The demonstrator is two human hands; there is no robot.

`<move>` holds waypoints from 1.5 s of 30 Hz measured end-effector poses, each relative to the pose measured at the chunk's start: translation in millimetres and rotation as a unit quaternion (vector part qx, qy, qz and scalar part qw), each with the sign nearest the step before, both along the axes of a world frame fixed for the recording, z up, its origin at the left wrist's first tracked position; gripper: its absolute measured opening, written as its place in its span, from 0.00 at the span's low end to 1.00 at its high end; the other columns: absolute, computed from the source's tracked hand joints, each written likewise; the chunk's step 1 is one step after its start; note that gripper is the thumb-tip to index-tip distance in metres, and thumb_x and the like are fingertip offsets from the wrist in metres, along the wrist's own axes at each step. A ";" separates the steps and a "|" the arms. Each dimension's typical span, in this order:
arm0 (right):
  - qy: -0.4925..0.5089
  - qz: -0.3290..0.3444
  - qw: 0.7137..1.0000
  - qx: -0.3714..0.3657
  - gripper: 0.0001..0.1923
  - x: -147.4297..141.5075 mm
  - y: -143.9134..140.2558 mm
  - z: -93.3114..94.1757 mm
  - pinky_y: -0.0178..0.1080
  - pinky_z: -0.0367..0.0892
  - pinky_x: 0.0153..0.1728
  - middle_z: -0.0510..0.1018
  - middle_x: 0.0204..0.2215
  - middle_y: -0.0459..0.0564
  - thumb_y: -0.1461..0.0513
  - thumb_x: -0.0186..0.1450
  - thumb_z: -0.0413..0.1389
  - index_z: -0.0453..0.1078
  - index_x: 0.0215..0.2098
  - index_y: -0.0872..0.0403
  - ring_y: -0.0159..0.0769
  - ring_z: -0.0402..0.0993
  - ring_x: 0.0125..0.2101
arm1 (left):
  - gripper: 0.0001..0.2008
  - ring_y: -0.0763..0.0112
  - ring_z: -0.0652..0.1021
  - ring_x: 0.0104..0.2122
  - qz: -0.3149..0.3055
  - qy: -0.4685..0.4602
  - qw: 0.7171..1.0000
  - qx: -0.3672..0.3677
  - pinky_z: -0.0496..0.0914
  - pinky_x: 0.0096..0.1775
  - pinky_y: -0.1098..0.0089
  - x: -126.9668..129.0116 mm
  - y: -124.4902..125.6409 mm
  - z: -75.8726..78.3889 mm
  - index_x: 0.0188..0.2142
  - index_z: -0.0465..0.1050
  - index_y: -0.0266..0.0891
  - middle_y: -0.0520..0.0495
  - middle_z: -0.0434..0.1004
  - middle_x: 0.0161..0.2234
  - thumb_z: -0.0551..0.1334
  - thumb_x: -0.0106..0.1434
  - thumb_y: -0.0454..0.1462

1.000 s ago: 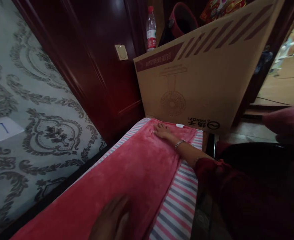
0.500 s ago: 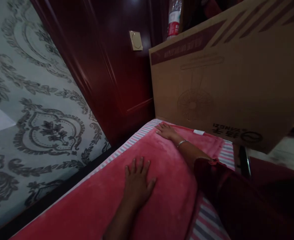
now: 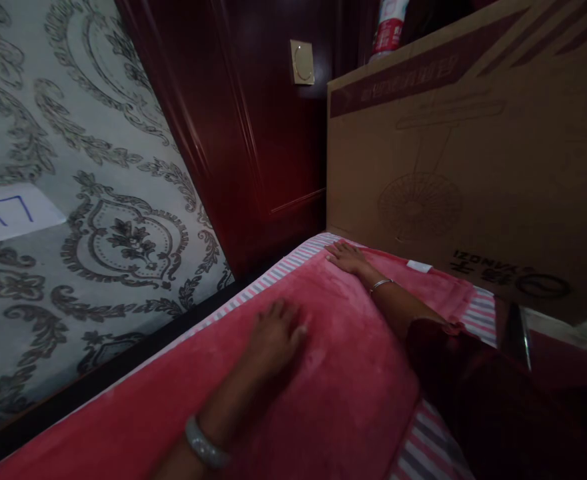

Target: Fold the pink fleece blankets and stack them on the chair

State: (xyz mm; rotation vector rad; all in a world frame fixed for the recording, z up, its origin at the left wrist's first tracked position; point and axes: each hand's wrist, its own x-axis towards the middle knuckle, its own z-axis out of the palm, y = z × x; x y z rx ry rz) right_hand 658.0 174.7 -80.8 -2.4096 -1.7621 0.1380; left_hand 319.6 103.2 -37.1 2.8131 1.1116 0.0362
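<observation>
A pink plush blanket (image 3: 343, 340) lies over a striped sheet (image 3: 298, 260) whose grey, pink and white edge shows along the sides. My right hand (image 3: 344, 257), with a thin bangle at the wrist, rests flat on the blanket's far corner, fingers extended. Nearer to me, my left hand (image 3: 276, 333), wearing a wide silver bangle (image 3: 206, 443), is over the middle of the blanket. Its fingers are apart and a little bent, slightly blurred, with nothing held. Whether it touches the cloth I cannot tell. A white tag (image 3: 420, 267) shows on the blanket's far edge.
A large cardboard box (image 3: 448, 160) stands at the far end, with a bottle (image 3: 389, 30) behind its top edge. Left are a dark red wooden panel (image 3: 283, 147) with a switch plate (image 3: 302, 63) and a patterned wall (image 3: 123, 153). A dark phone-like object (image 3: 517, 333) lies at right.
My left hand has gone from flat and spread on the blanket to slightly bent fingers, and more of its forearm shows. My right hand stays at the corner. The view has shifted left.
</observation>
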 end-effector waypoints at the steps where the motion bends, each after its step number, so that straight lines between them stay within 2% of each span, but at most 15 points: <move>1: 0.001 0.000 1.000 0.005 0.34 -0.2 -0.4 -1.5 0.57 0.39 0.68 0.42 0.73 0.49 0.45 0.73 0.34 0.44 0.74 0.45 0.47 0.35 0.71 | 0.28 0.51 0.54 0.70 0.025 0.004 0.999 0.026 0.50 0.66 0.45 -4.8 10.1 1.0 0.67 0.59 0.44 0.41 0.51 0.71 0.48 0.72 0.48; 5: 0.016 0.006 1.000 0.010 0.34 2.3 -1.8 -4.7 0.57 0.40 0.68 0.43 0.73 0.47 0.44 0.73 0.34 0.44 0.73 0.43 0.47 0.35 0.71 | 0.31 0.44 0.53 0.69 0.142 0.049 0.985 0.086 0.50 0.64 0.40 -29.2 42.2 -15.0 0.70 0.52 0.37 0.34 0.48 0.71 0.47 0.72 0.48; 9: 0.024 0.012 1.000 0.007 0.33 7.6 -2.3 1.1 0.54 0.41 0.68 0.43 0.73 0.46 0.45 0.74 0.34 0.44 0.73 0.44 0.45 0.35 0.71 | 0.31 0.47 0.55 0.69 0.142 0.052 0.984 0.092 0.52 0.65 0.45 -43.5 50.6 -32.9 0.71 0.50 0.39 0.37 0.51 0.70 0.44 0.73 0.49; 14: 0.006 -0.004 1.000 0.025 0.33 -23.0 -8.9 20.2 0.59 0.40 0.67 0.43 0.73 0.53 0.48 0.74 0.37 0.44 0.74 0.49 0.51 0.36 0.71 | 0.32 0.48 0.54 0.69 0.148 0.048 0.985 0.073 0.53 0.65 0.45 -42.2 49.7 -30.1 0.71 0.51 0.39 0.38 0.51 0.71 0.44 0.73 0.50; 16: -0.011 0.089 0.994 0.063 0.34 -54.6 -17.9 21.6 0.58 0.37 0.67 0.43 0.73 0.53 0.46 0.73 0.41 0.46 0.73 0.48 0.52 0.35 0.71 | 0.32 0.48 0.54 0.69 0.152 0.050 0.984 0.074 0.53 0.65 0.45 -40.9 49.9 -28.4 0.71 0.50 0.38 0.38 0.50 0.71 0.44 0.73 0.50; 18: 0.000 0.282 0.957 0.071 0.33 -84.7 -28.3 16.8 0.54 0.38 0.68 0.47 0.72 0.48 0.44 0.73 0.42 0.49 0.72 0.44 0.47 0.39 0.71 | 0.32 0.48 0.54 0.69 0.154 0.054 0.984 0.076 0.53 0.65 0.45 -40.2 50.2 -28.0 0.71 0.50 0.37 0.38 0.50 0.71 0.44 0.73 0.49; 20: 0.020 0.384 0.922 0.046 0.32 -97.6 -34.7 9.6 0.52 0.37 0.68 0.48 0.72 0.42 0.43 0.73 0.41 0.49 0.72 0.38 0.44 0.39 0.71 | 0.32 0.48 0.54 0.69 0.156 0.060 0.983 0.073 0.52 0.65 0.45 -39.9 50.0 -27.9 0.71 0.50 0.37 0.39 0.50 0.71 0.44 0.73 0.49; 22: 0.018 0.346 0.938 0.028 0.32 -84.1 -33.1 4.8 0.55 0.35 0.68 0.47 0.72 0.43 0.43 0.72 0.41 0.49 0.72 0.40 0.45 0.39 0.71 | 0.32 0.48 0.53 0.69 0.157 0.061 0.983 0.069 0.53 0.65 0.46 -39.8 49.6 -27.5 0.71 0.50 0.37 0.39 0.49 0.71 0.44 0.73 0.49; 24: 0.008 0.236 0.971 0.027 0.32 -49.0 -24.0 3.2 0.59 0.34 0.67 0.47 0.72 0.47 0.45 0.73 0.40 0.50 0.72 0.43 0.48 0.39 0.71 | 0.32 0.49 0.53 0.69 0.159 0.059 0.983 0.065 0.53 0.65 0.46 -39.8 49.3 -27.0 0.71 0.50 0.38 0.39 0.49 0.71 0.43 0.72 0.49; 27: 0.010 0.120 0.992 0.029 0.32 11.2 -5.9 0.7 0.57 0.38 0.68 0.46 0.72 0.47 0.46 0.73 0.37 0.50 0.72 0.45 0.46 0.37 0.71 | 0.32 0.48 0.54 0.69 0.158 0.058 0.983 0.066 0.53 0.65 0.45 -40.0 49.7 -27.5 0.71 0.51 0.38 0.39 0.50 0.71 0.44 0.72 0.49; 32: 0.030 0.085 0.995 0.048 0.34 53.9 9.0 -16.7 0.50 0.41 0.69 0.49 0.72 0.45 0.46 0.73 0.35 0.49 0.73 0.48 0.43 0.41 0.71 | 0.33 0.49 0.55 0.69 0.160 0.045 0.983 0.073 0.52 0.65 0.46 -41.7 50.3 -30.5 0.70 0.52 0.37 0.38 0.51 0.70 0.45 0.72 0.50; 36: 0.026 0.060 0.997 0.029 0.36 55.2 8.8 -20.4 0.44 0.41 0.69 0.48 0.72 0.48 0.47 0.73 0.33 0.47 0.73 0.53 0.39 0.41 0.71 | 0.35 0.48 0.53 0.69 0.174 0.051 0.981 0.069 0.49 0.66 0.44 -43.3 49.0 -30.7 0.70 0.50 0.34 0.35 0.49 0.71 0.44 0.71 0.53; 39: 0.012 0.030 0.999 0.004 0.35 45.4 9.0 -6.6 0.54 0.42 0.68 0.49 0.72 0.50 0.47 0.73 0.34 0.48 0.73 0.52 0.45 0.42 0.71 | 0.36 0.47 0.53 0.69 0.177 0.053 0.981 0.065 0.50 0.65 0.44 -43.2 48.7 -31.4 0.70 0.50 0.33 0.35 0.49 0.71 0.43 0.71 0.53; 42: -0.009 0.013 1.000 0.011 0.35 11.7 4.1 8.8 0.67 0.40 0.65 0.47 0.72 0.52 0.45 0.73 0.34 0.48 0.73 0.48 0.55 0.39 0.71 | 0.37 0.46 0.54 0.69 0.176 0.040 0.981 0.071 0.52 0.64 0.43 -42.7 49.3 -33.5 0.70 0.51 0.34 0.34 0.50 0.70 0.43 0.71 0.54; 45: -0.033 0.099 0.994 0.045 0.36 -44.6 -13.8 7.4 0.65 0.39 0.65 0.43 0.73 0.48 0.41 0.72 0.35 0.45 0.73 0.43 0.56 0.36 0.71 | 0.37 0.45 0.54 0.69 0.178 0.032 0.981 0.069 0.52 0.64 0.42 -43.1 49.1 -35.4 0.70 0.51 0.35 0.34 0.50 0.70 0.43 0.71 0.55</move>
